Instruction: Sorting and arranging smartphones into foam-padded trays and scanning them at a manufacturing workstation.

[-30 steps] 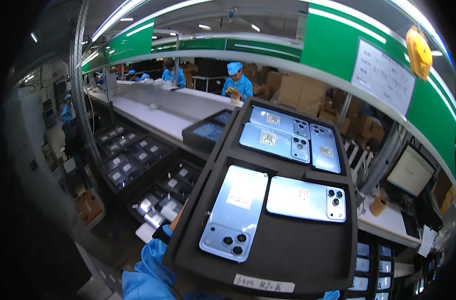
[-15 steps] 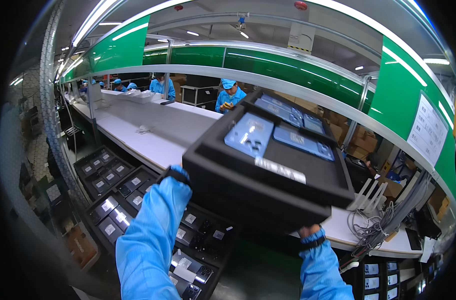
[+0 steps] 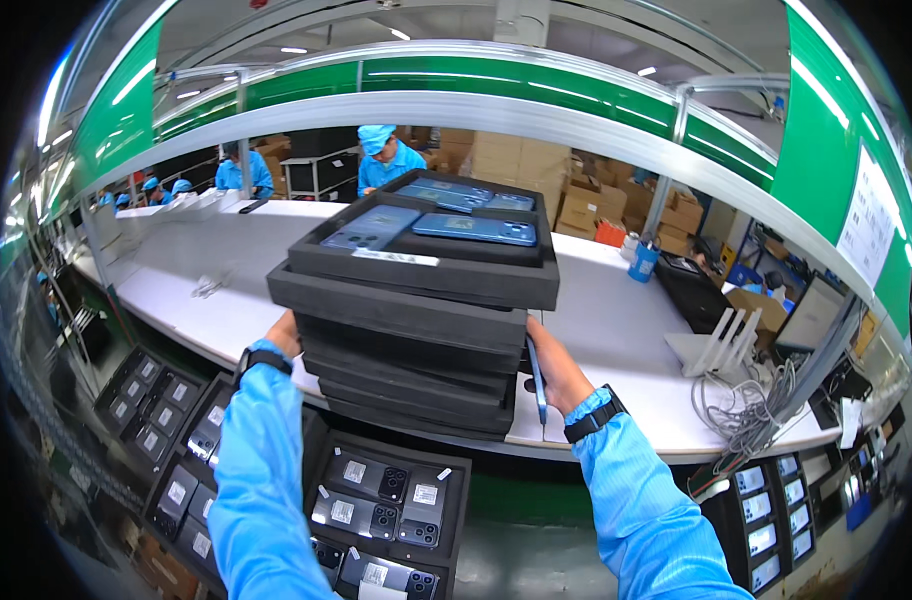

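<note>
A stack of black foam trays (image 3: pixel 416 345) stands at the front edge of the white table, its layers slightly askew. Blue phones (image 3: pixel 466 229) lie in recesses of the top tray, which has a white label on its front rim. My left hand (image 3: pixel 284 335) grips the stack's left side, fingers partly hidden behind it. Against the right side is my right hand (image 3: pixel 558 368), its fingertips hidden too. A thin blue slab (image 3: pixel 538 382), seen edge-on like a phone, is along my right palm; whether the hand holds it is unclear.
Trays of dark phones (image 3: pixel 381 500) sit low in front of the white table (image 3: pixel 216 265), with trays of pale-blue phones (image 3: pixel 761 515) at lower right. A white router (image 3: pixel 716 345) and coiled cables (image 3: pixel 746 405) occupy the table's right end. A co-worker (image 3: pixel 388 160) in blue is across the table.
The tilted top tray has come down level onto the stack, shifting left in view. My hands have moved to the stack's sides. The view has turned right, and the blue slab now shows.
</note>
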Demonstrator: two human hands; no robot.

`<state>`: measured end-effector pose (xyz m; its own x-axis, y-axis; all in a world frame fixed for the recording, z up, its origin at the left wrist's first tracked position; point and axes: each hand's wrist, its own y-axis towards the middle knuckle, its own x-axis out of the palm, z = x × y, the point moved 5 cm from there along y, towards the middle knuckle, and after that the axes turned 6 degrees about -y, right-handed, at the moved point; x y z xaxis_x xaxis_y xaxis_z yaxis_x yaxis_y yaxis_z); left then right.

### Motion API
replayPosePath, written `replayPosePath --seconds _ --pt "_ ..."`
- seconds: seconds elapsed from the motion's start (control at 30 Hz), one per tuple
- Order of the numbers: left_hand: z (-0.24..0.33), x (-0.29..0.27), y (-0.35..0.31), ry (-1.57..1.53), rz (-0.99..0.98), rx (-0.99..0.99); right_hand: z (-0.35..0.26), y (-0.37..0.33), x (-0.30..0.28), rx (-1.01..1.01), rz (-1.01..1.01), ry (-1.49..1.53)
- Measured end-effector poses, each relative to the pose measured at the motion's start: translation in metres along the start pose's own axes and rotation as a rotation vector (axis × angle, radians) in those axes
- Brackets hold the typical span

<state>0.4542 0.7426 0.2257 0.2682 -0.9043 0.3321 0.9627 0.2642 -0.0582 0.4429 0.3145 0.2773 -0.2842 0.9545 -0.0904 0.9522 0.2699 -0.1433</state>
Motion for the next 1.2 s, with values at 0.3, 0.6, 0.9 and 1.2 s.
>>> replayPosePath --seconds 0.3,0.6,0.9,1.2 --pt "-0.007 0.013 -0.129 0.037 -0.096 0.023 0.019 -0.051 -0.092 -0.165 0.276 0.301" --pt "-0.107 0.101 -0.309 0.139 0.279 0.351 0.209 -0.225 -0.107 0.23 -0.198 0.812" --pt "-0.371 0.332 -0.441 0.014 -0.214 -0.453 0.438 -0.365 -0.16 0.837 -0.149 1.064" --pt "-0.382 0.434 -0.546 0.727 -0.551 0.126 0.391 -0.39 -0.194 0.703 0.014 1.222"
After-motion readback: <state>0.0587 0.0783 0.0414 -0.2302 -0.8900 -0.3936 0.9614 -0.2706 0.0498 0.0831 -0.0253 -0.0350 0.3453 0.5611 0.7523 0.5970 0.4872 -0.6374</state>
